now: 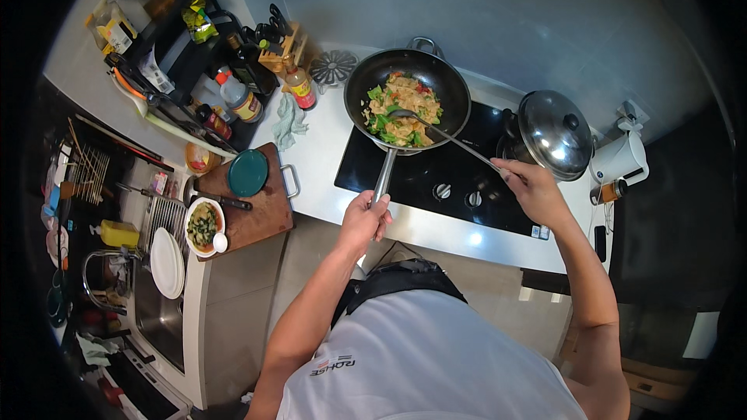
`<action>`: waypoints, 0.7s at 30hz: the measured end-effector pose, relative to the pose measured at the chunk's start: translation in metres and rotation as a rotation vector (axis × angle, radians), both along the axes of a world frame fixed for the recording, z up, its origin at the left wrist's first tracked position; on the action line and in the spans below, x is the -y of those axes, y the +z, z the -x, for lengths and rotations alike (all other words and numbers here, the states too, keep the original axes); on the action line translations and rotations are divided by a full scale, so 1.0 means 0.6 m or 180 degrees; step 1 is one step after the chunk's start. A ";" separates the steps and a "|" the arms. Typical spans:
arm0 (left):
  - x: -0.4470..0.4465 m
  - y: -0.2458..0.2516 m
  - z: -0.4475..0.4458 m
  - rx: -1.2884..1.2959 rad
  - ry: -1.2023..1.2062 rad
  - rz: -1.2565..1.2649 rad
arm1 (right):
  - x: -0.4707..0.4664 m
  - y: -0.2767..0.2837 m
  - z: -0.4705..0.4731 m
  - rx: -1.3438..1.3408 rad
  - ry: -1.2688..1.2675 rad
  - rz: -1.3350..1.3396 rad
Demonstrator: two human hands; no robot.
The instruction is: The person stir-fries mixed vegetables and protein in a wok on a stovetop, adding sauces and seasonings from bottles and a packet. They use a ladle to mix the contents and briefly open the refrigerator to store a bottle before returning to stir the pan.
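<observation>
My left hand (366, 216) is closed around the metal handle of a dark wok (452, 81) at the left side of a black glass cooktop (408, 178). Sliced pale food with green and red vegetable pieces (408, 108) lies in the wok. In my right hand (528, 186) is the handle of a long metal cooking spoon (467, 147); its bowl rests among the food. A pot with a domed metal lid (554, 131) stands beyond my right hand, at the cooktop's right side.
A wooden cutting board (262, 216) at the left holds a teal plate (248, 172), a knife and a bowl of cooked greens (204, 226). Bottles and a knife block (284, 52) stand behind it. The sink (160, 326) is at far left, a white kettle (620, 157) at right.
</observation>
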State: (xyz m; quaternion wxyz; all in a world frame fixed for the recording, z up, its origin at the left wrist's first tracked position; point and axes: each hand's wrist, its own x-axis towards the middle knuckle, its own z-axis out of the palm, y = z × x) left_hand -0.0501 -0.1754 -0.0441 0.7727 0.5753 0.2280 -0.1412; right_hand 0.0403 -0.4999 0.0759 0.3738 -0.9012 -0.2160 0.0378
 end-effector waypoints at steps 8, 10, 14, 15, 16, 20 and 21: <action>0.006 -0.006 0.006 0.0052 0.0046 -0.0021 | 0.026 0.051 0.024 -0.1685 -0.0325 -0.0265; 0.009 -0.005 0.002 0.0030 0.0022 -0.0031 | 0.024 0.045 0.031 -0.1700 -0.0300 -0.0195; 0.007 0.005 0.002 0.0005 -0.0021 -0.0014 | -0.005 -0.013 -0.005 -0.0414 0.0090 0.0141; 0.006 0.004 0.003 0.0024 -0.0039 -0.0033 | -0.007 -0.011 -0.009 -0.0400 0.0057 0.0195; 0.004 0.002 0.003 0.0042 -0.0059 -0.0051 | -0.006 -0.009 -0.013 -0.0385 0.0022 0.0249; 0.003 0.000 0.000 0.0062 -0.0142 -0.0034 | -0.004 -0.002 -0.015 -0.0219 -0.0008 0.0180; 0.002 -0.001 0.000 0.0079 -0.0173 -0.0030 | -0.006 -0.001 -0.019 -0.0188 -0.0017 0.0195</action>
